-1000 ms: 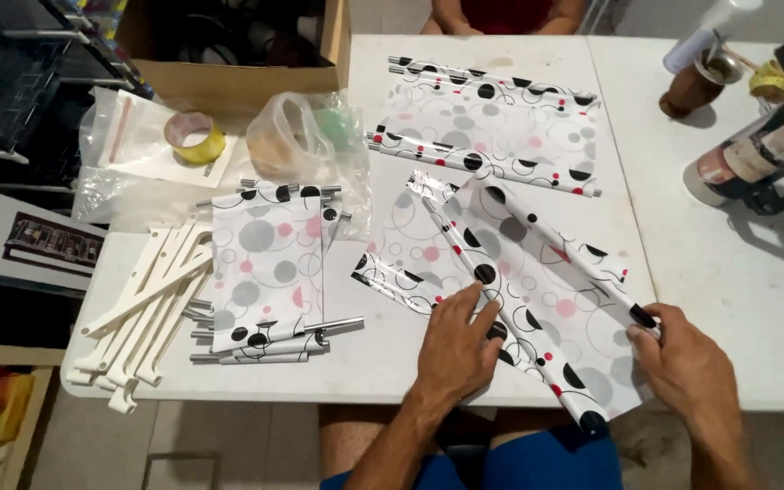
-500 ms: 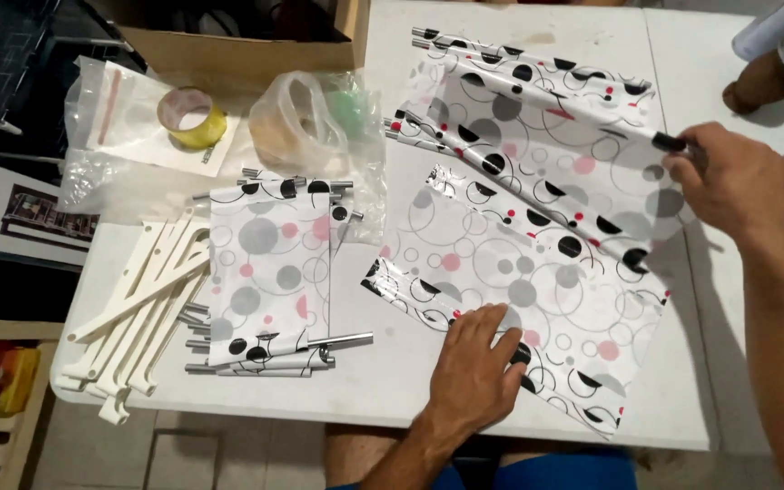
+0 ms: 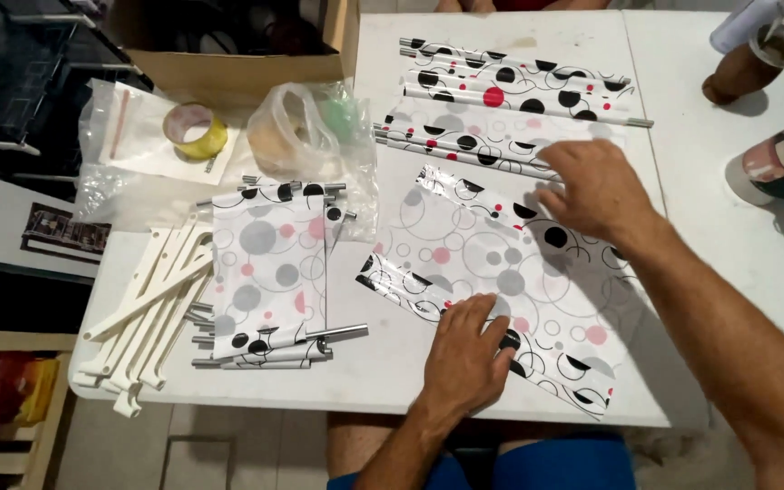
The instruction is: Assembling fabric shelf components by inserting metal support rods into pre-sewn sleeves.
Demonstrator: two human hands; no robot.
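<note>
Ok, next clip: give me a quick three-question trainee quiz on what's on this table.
1. True or false: both hands rest on the same patterned sheet.
2. Which lies nearest the table's left edge? A) tape roll B) white plastic strips C) wooden grinder
3. Fill in: the yellow tape roll lies on a clear plastic ____.

Key
1. True: the left hand presses the near edge of the patterned sheet and the right hand its far edge.
2. B: the white plastic strips lie there; the tape roll sits further back, the wooden grinder far right on the table.
3. bag.
</note>
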